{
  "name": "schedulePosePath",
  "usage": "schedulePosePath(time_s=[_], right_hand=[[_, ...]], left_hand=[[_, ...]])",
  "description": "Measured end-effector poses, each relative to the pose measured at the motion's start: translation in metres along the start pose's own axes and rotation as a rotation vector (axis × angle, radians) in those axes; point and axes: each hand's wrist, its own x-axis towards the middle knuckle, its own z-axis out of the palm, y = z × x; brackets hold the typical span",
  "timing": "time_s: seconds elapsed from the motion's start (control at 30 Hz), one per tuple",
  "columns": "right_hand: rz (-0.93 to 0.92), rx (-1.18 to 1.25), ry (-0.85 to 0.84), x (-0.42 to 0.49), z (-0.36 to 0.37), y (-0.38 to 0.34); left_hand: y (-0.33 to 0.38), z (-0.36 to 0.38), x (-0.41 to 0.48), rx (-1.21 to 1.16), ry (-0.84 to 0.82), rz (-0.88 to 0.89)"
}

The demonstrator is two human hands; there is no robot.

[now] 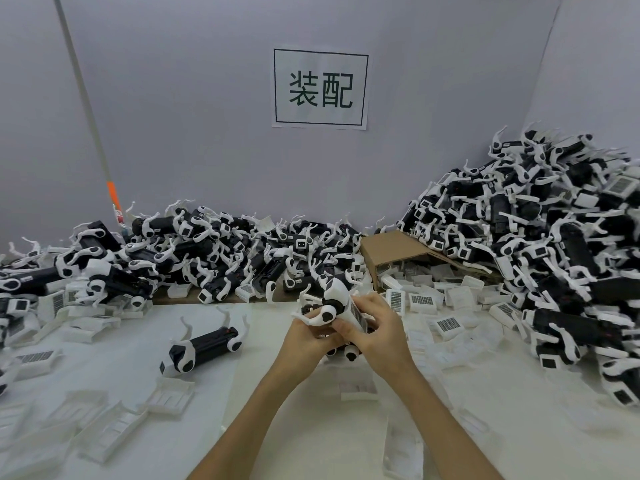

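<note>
A black-and-white toy robot dog (334, 299) is held above the white table (311, 427) at centre. My left hand (304, 341) grips it from below near the front legs. My right hand (377, 330) curls round its body and a white cover plate (356, 313) with a dark grid label, pressing the plate against the body. Another toy dog (201, 348) lies on its back on the table to the left, legs up.
Heaps of the same toy dogs fill the back left (138, 268) and the right side (554, 244). Loose white cover plates (429, 306) lie scattered right and in front left (114, 427). A cardboard box (388, 251) lies tipped at the back. A paper sign (320, 88) hangs on the wall.
</note>
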Motion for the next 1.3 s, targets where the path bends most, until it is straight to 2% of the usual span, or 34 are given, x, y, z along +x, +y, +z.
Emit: schedulePosePath(time_s=[0.2, 0.33, 0.47, 0.63, 0.87, 1.3], right_hand=[[-0.011, -0.073, 0.008, 0.000, 0.000, 0.001], [0.036, -0.040, -0.038, 0.003, -0.006, 0.005], [0.083, 0.010, -0.053, 0.002, -0.006, 0.004], [-0.098, -0.150, -0.116, -0.005, 0.003, 0.005], [-0.216, -0.315, 0.163, -0.007, 0.011, 0.009], [-0.225, -0.253, 0.206, -0.006, 0.011, 0.007]], left_hand=[[0.004, -0.002, -0.002, -0.025, -0.021, -0.017], [0.003, 0.003, -0.004, -0.046, -0.023, -0.053], [0.004, 0.006, -0.002, -0.166, 0.105, -0.121], [0.004, 0.006, -0.001, -0.313, 0.264, -0.175], [0.006, 0.018, -0.003, -0.194, 0.283, -0.150], [0.004, 0.014, -0.001, -0.167, 0.282, -0.116]])
